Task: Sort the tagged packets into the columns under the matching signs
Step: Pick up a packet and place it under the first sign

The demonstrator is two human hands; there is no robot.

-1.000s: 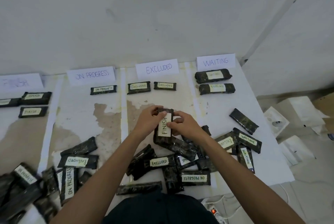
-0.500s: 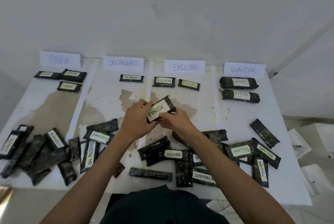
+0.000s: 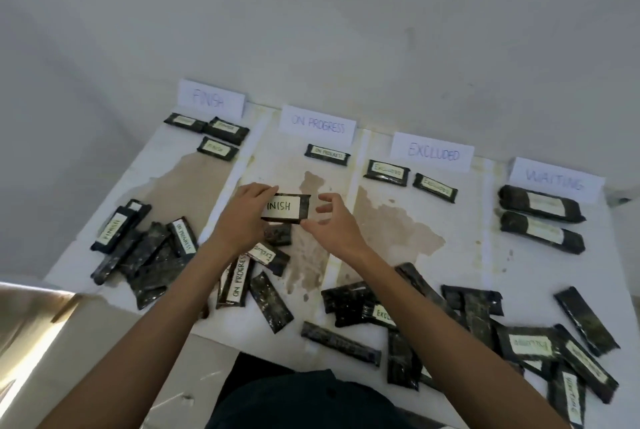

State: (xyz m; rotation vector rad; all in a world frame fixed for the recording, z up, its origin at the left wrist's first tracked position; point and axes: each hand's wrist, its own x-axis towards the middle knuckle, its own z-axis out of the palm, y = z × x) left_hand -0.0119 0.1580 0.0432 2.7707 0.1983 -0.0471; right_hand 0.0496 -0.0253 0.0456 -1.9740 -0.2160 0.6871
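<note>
Four paper signs stand along the back of the white table: FINISH, ON PROGRESS, EXCLUDED and WAITING. My left hand grips the left end of a dark packet tagged FINISH, held level above the ON PROGRESS column. My right hand is at the packet's right end with its fingers spread, the forefinger clear of it and the thumb near its lower corner. Three FINISH packets lie under the FINISH sign.
Loose packets are heaped at the near left, under my left forearm and at the near right. One packet lies under ON PROGRESS, two under EXCLUDED and two thick ones under WAITING. A wall rises behind the signs.
The FINISH packet has turned from upright to level and moved left, from the EXCLUDED column to over ON PROGRESS. My right hand has loosened its hold. The view has swung left.
</note>
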